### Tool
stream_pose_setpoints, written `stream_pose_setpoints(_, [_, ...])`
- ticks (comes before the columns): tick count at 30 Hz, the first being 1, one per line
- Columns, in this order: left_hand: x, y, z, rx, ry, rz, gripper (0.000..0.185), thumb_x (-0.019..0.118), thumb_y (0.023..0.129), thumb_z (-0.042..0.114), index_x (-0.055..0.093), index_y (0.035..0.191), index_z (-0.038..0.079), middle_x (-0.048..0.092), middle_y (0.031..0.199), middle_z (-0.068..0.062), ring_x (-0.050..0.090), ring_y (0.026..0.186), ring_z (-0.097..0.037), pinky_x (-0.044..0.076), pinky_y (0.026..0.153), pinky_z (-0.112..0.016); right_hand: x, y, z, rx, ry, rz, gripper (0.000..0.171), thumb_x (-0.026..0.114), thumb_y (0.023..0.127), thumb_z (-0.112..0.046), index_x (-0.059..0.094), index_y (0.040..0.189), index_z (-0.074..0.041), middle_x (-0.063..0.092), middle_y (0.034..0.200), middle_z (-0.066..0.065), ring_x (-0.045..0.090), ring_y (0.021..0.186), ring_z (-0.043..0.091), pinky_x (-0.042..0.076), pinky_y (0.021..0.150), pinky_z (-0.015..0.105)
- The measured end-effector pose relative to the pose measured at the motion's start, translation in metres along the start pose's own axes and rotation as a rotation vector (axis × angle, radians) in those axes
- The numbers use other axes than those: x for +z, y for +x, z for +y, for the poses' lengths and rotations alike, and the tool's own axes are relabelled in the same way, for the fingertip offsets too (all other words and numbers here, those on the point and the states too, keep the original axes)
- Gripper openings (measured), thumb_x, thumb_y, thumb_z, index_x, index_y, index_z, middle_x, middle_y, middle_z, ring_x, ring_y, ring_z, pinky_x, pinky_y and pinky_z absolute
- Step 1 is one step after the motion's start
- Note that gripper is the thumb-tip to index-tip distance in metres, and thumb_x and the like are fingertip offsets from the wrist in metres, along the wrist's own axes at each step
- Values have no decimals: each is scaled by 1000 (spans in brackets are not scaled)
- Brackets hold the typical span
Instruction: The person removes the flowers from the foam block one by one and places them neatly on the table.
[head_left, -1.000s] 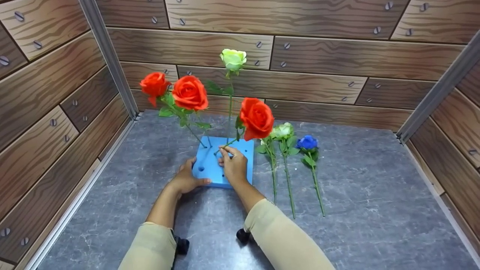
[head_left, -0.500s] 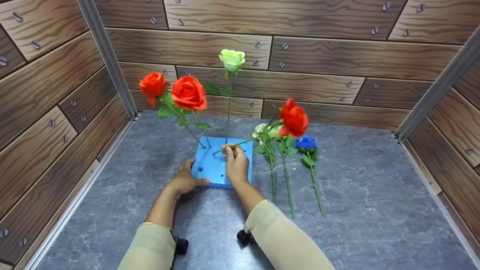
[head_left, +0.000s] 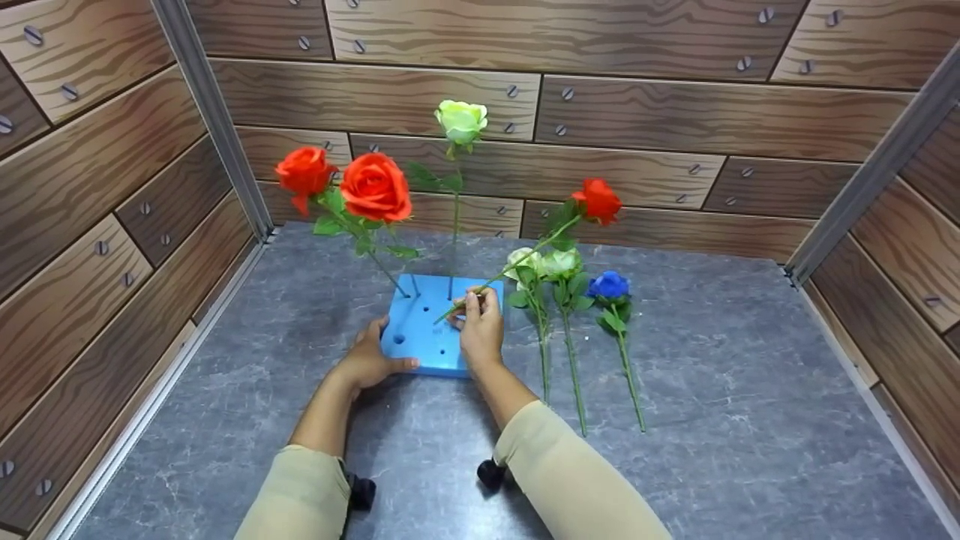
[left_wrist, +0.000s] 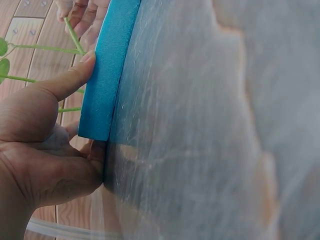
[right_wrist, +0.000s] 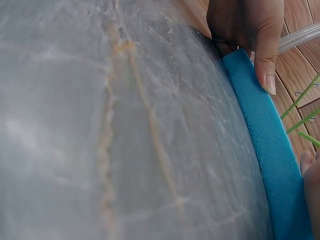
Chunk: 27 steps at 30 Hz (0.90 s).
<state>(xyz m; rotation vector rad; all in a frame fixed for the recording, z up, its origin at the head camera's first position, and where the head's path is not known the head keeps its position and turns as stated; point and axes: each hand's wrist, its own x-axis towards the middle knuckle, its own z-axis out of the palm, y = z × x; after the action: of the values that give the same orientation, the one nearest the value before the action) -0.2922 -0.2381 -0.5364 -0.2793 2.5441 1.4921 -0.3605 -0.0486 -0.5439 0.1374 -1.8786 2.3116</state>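
Note:
A blue foam block (head_left: 431,337) with several holes lies on the grey table. My left hand (head_left: 369,361) grips its near left corner, thumb on top (left_wrist: 65,82) of the block (left_wrist: 107,65). My right hand (head_left: 478,324) rests over the block's right side and pinches the stem of a red rose (head_left: 599,199). That stem leans up and to the right, its lower end over the block. Two red roses (head_left: 375,187) and a pale green rose (head_left: 460,121) stand upright in the block's far holes. The right wrist view shows the block's edge (right_wrist: 270,145) under the left thumb (right_wrist: 262,45).
Two pale roses (head_left: 561,264) and a blue rose (head_left: 609,286) lie side by side on the table (head_left: 735,390), right of the block. Wood-pattern walls close in the left, back and right sides.
The red rose in my right hand has swung from near the block's middle out to the right and away, its stem now leaning further over. My left hand has stayed on the block.

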Motion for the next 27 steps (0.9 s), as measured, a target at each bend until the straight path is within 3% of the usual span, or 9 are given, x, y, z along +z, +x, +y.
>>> stream_pose_setpoints(8, [0, 0, -1, -1, -4, 1, 114, 91, 89, 32, 19, 173, 6, 18, 177, -29, 18, 166, -50, 26, 133, -65, -6, 0, -5, 73, 123, -22, 24, 40, 118, -12, 47, 140, -5, 64, 103, 11, 65, 85, 20, 67, 78, 44])
stream_pose_setpoints(14, [0, 0, 0, 0, -5, 4, 113, 91, 89, 31, 20, 173, 6, 19, 177, -30, 19, 165, -51, 27, 132, -65, -12, 3, -9, 133, 225, -33, 33, 37, 119, -14, 39, 150, -4, 62, 105, 10, 63, 87, 22, 66, 84, 48])
stream_pose_setpoints(19, [-1, -1, 1, 0, -14, -1, 114, 91, 89, 31, 19, 173, 6, 18, 177, -30, 19, 165, -50, 27, 132, -65, -19, 6, -16, 170, 328, -30, 31, 38, 119, -17, 42, 147, -4, 62, 103, 9, 61, 87, 23, 65, 86, 50])
stream_pose_setpoints(27, [-2, -3, 1, 6, -18, -13, 114, 91, 89, 31, 18, 173, 7, 16, 177, -30, 17, 165, -51, 26, 132, -66, -35, 8, -25, 153, 279, -81, 27, 41, 119, -24, 50, 136, -5, 65, 97, 4, 63, 84, 20, 65, 79, 47])
